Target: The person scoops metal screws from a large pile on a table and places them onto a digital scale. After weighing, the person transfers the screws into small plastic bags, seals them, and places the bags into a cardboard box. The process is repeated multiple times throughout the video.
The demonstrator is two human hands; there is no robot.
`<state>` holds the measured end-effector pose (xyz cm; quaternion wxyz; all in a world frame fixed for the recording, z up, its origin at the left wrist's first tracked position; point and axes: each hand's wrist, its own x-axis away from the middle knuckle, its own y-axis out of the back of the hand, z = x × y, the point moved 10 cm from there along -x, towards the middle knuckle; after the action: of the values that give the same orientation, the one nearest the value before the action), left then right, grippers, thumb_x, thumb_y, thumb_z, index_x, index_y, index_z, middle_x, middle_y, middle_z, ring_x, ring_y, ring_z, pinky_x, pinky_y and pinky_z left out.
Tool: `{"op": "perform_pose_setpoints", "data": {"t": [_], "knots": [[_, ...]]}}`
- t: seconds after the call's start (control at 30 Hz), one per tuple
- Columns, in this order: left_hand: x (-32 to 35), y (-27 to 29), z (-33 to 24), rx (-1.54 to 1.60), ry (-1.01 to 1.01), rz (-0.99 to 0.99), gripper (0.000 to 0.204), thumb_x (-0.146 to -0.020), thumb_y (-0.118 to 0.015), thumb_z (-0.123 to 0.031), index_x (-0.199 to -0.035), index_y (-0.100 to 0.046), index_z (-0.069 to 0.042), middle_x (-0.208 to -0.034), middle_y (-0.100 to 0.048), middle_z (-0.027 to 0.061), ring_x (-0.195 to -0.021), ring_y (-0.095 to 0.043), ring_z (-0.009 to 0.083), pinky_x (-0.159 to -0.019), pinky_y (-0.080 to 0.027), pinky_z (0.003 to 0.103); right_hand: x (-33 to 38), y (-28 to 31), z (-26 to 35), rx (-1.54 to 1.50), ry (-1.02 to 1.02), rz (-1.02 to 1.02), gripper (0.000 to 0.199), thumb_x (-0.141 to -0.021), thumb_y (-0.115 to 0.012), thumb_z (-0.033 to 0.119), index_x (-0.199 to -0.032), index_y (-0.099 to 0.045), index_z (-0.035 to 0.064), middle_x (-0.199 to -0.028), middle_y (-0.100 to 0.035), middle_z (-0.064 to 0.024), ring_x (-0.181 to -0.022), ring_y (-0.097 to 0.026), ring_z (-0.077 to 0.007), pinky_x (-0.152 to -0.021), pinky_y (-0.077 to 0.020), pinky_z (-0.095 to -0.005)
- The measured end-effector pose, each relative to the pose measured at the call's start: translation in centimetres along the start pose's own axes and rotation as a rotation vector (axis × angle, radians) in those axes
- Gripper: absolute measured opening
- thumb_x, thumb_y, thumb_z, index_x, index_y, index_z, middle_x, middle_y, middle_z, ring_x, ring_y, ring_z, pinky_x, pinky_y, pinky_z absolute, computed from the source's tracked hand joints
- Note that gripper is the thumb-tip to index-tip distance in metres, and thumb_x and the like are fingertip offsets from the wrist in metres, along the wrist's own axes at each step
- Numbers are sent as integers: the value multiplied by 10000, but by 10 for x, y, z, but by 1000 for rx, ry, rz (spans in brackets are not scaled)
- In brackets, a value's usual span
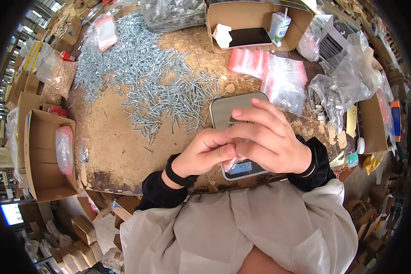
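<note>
Both of my hands meet above a small digital scale [220,108] with a metal pan and a lit display at its near end. My left hand [203,153] is closed, thumb and fingers pinching a small clear plastic bag [232,163]; only a bit of the bag shows below the fingertips. On the other side of it, my right hand [271,139] has its thumb and lower fingers at the same bag while its upper fingers stretch out over the pan. What lies inside the bag is hidden. Beyond the hands spreads a large heap of silver screws [155,91].
Flat zip bags with red edges [283,77] lie behind the scale. At the back, an open carton [260,48] holds a phone [250,37] and a drink carton [279,28]. Another cardboard box [45,169] stands left; crumpled plastic bags [347,86] crowd the right.
</note>
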<state>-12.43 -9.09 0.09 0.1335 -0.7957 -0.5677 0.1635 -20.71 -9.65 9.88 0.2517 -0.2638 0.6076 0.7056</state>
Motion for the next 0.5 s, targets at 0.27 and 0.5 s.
{"op": "perform_pose_setpoints", "data": {"t": [0.27, 0.5], "knots": [[5, 42, -17, -354, -50, -320, 194, -913, -599, -27, -728, -643, 9, -581, -582, -13, -513, -516, 40, -465, -375, 222, 8, -7, 4, -145, 24, 105, 118, -771, -665, 140, -871, -643, 81, -1110, -659, -66, -1233, -567, -269, -1113, -405, -532], [0, 15, -14, -171, -92, -65, 383, -797, -790, -125, -1129, -639, -9, -1003, -667, 32, -891, -624, 117, -770, -483, 272, 5, -20, 1, -247, -41, 205, 130, -907, -681, 202, -893, -587, 112, -1127, -692, -61, -1308, -524, -327, -1195, -198, -612]]}}
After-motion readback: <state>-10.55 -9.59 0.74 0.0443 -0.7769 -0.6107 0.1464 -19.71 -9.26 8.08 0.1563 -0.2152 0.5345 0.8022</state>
